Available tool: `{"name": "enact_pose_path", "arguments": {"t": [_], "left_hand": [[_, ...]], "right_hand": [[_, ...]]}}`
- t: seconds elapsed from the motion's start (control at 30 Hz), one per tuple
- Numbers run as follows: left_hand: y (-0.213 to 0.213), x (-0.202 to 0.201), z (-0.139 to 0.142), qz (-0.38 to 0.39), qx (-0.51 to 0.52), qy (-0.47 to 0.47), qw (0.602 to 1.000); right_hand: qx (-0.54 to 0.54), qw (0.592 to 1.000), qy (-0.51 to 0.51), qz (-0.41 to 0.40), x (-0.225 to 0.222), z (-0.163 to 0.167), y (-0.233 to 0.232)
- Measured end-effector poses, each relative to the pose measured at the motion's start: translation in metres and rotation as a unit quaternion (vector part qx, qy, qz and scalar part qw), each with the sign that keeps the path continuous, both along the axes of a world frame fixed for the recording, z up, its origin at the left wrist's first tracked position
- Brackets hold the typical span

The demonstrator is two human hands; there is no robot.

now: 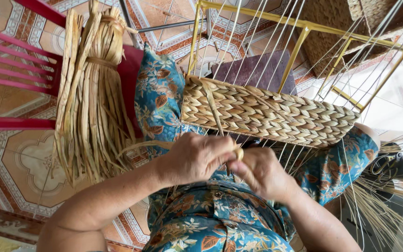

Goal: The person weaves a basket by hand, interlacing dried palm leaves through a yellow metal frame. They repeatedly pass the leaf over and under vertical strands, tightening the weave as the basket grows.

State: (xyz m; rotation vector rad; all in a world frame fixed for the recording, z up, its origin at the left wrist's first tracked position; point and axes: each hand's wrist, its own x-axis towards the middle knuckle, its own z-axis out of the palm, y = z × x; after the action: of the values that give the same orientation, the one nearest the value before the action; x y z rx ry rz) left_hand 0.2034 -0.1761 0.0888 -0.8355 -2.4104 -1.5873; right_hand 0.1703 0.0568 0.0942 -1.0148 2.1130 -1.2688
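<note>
A half-woven basket of tan braided straw rests on my lap, built on a yellow metal frame strung with white cords. My left hand and my right hand meet just below the woven band, both pinching one straw strand that runs up across the weave. The fingertips are curled tight around the strand where the hands touch.
A tied bundle of dried straw lies over a red slatted chair at the left. Loose thin straws fan out at the lower right. Patterned floor tiles surround me, and another woven piece sits behind the frame.
</note>
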Motion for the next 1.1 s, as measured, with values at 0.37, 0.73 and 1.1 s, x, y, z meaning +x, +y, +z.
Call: {"name": "enact_pose_path", "arguments": {"t": [0.37, 0.73, 1.1], "left_hand": [[-0.017, 0.005, -0.024, -0.007, 0.188, -0.228, 0.955], [0.068, 0.037, -0.061, -0.077, 0.165, -0.296, 0.938], [-0.075, -0.010, -0.015, 0.161, 0.048, -0.162, 0.972]], "right_hand": [[-0.387, 0.845, -0.230, -0.290, -0.051, -0.016, 0.062], [-0.579, 0.670, -0.335, -0.322, -0.049, -0.042, 0.077], [0.506, 0.661, 0.005, -0.554, -0.058, 0.010, 0.161]]}}
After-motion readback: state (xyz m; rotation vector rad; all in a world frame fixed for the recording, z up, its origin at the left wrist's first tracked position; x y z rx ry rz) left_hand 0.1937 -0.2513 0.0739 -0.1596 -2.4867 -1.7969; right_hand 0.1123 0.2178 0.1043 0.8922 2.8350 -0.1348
